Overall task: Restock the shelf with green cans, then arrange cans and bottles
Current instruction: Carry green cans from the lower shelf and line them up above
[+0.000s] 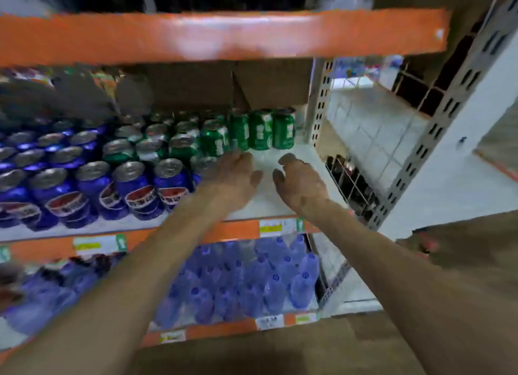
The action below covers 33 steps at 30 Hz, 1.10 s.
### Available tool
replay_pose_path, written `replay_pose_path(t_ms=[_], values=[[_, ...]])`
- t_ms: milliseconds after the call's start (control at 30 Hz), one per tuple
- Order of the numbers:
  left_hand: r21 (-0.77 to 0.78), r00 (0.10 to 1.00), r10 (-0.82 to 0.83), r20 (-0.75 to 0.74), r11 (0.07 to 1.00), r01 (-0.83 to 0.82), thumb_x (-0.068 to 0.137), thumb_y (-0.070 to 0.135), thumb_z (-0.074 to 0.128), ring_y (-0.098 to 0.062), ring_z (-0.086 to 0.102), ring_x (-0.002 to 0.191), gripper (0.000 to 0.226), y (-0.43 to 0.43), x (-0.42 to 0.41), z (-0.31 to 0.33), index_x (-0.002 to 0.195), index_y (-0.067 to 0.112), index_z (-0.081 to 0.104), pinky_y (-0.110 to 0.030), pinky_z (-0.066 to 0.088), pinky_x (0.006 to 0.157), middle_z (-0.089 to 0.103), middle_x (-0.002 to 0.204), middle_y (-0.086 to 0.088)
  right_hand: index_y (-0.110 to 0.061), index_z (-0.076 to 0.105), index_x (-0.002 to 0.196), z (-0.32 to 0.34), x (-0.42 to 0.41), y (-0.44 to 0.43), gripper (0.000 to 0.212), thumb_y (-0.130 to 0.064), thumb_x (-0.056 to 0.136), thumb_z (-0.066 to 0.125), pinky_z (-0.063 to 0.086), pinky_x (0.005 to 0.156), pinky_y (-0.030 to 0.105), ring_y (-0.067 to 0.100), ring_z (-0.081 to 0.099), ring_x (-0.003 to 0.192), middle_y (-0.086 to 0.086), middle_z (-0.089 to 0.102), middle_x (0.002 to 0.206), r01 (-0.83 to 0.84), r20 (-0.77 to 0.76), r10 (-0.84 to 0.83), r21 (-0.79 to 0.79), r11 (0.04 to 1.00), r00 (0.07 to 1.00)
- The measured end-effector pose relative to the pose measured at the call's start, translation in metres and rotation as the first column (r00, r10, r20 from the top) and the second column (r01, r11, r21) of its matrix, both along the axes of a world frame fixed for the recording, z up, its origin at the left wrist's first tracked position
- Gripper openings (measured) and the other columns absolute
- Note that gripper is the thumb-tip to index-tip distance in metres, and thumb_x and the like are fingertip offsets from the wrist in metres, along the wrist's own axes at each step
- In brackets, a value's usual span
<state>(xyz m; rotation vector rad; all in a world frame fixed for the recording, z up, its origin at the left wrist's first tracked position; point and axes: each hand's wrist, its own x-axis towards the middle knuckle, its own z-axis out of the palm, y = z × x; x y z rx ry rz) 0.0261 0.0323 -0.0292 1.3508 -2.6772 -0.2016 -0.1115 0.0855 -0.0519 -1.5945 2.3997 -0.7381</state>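
Several green cans [260, 129] stand in rows at the back of the white middle shelf [302, 156], with blue cans [131, 184] to their left. Both my arms reach onto this shelf. My left hand [232, 175] hovers just in front of the green cans, fingers loosely curled and holding nothing. My right hand [300, 178] is beside it over the bare white shelf, fingers also loosely curled and empty. Blue bottles [252, 279] fill the shelf below. The frame is blurred by motion.
An orange beam [224, 35] runs above the shelf opening, with cardboard [213, 86] behind the cans. A perforated grey upright [319, 100] bounds the shelf on the right. A brown cardboard box [280, 349] lies below my arms.
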Motion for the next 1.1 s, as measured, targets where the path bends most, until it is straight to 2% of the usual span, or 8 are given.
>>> replay_pose_path(t_ms=[167,267,367,533,667,767,900,1100], values=[[-0.178,1.000,-0.009,-0.009,0.984,0.007,0.102,0.037,0.043,-0.031,0.053,0.116,0.041,-0.034,-0.002,-0.008,0.126,0.006,0.055,-0.045,0.046,0.096,0.055,0.127,-0.015,-0.008,0.052,0.126,-0.032,-0.019,-0.051,0.034,-0.029,0.099,0.046,0.045,0.086,0.036,0.034,0.056,0.113,0.014,0.061,0.122,-0.004,-0.053,-0.002,-0.112,0.994,0.999],[-0.158,0.996,0.048,0.076,0.987,-0.036,0.099,0.043,0.045,-0.031,0.060,0.096,0.042,-0.053,-0.016,-0.008,0.111,0.007,0.061,-0.041,0.052,0.082,0.062,0.108,-0.015,-0.009,0.056,0.117,-0.043,-0.031,-0.075,0.028,-0.024,0.095,0.050,0.039,0.077,0.031,0.033,0.058,0.107,0.015,0.060,0.117,0.041,-0.007,-0.043,-0.148,0.988,0.999],[-0.141,0.988,0.072,0.136,0.989,-0.052,0.099,0.040,0.051,-0.029,0.061,0.090,0.037,-0.065,-0.029,-0.004,0.104,0.006,0.064,-0.035,0.048,0.073,0.063,0.096,-0.011,-0.008,0.055,0.117,-0.055,-0.043,-0.090,0.027,-0.022,0.094,0.052,0.039,0.077,0.030,0.033,0.057,0.106,0.014,0.061,0.117,0.046,0.008,-0.046,-0.173,0.984,0.999],[-0.076,0.989,0.059,0.138,0.996,-0.049,0.097,0.036,0.058,-0.025,0.062,0.093,0.039,-0.093,-0.055,0.001,0.120,0.006,0.060,-0.033,0.050,0.079,0.063,0.114,-0.009,-0.006,0.050,0.123,-0.059,-0.065,-0.103,0.035,-0.029,0.097,0.055,0.046,0.085,0.036,0.033,0.058,0.107,0.014,0.061,0.119,0.091,0.037,-0.086,-0.155,0.984,0.996],[-0.077,0.988,0.046,0.149,0.996,-0.035,0.096,0.028,0.059,-0.029,0.058,0.113,0.042,-0.122,-0.096,0.007,0.130,0.004,0.054,-0.034,0.048,0.091,0.059,0.127,-0.013,-0.005,0.048,0.125,-0.044,-0.088,-0.123,0.040,-0.027,0.095,0.062,0.048,0.087,0.035,0.028,0.058,0.104,0.014,0.059,0.120,0.099,0.104,-0.082,-0.178,0.979,0.991],[-0.090,0.982,0.040,0.186,0.996,-0.023,0.098,0.022,0.056,-0.029,0.054,0.123,0.043,-0.140,-0.120,0.009,0.136,0.004,0.049,-0.030,0.043,0.092,0.054,0.138,-0.014,-0.004,0.046,0.126,-0.038,-0.104,-0.142,0.046,-0.025,0.091,0.067,0.049,0.097,0.044,0.032,0.057,0.113,0.017,0.056,0.125,0.124,0.122,-0.100,-0.206,0.971,0.987],[-0.029,0.967,0.081,0.240,0.997,-0.077,0.097,0.027,0.056,-0.028,0.046,0.133,0.052,-0.150,-0.139,0.004,0.143,0.007,0.043,-0.036,0.040,0.108,0.044,0.149,-0.012,-0.002,0.040,0.133,-0.040,-0.112,-0.160,0.055,-0.019,0.089,0.069,0.046,0.102,0.046,0.034,0.053,0.119,0.018,0.052,0.130,0.181,0.168,-0.147,-0.211,0.961,0.975],[0.007,0.996,0.078,0.041,0.997,-0.079,0.099,0.026,0.055,-0.029,0.046,0.132,0.061,-0.150,-0.140,-0.006,0.148,0.001,0.029,-0.032,0.041,0.101,0.041,0.149,-0.016,-0.009,0.042,0.130,-0.040,-0.114,-0.178,0.058,-0.027,0.084,0.074,0.050,0.099,0.046,0.032,0.059,0.113,0.013,0.058,0.126,0.179,0.289,-0.099,-0.264,0.948,0.952]])
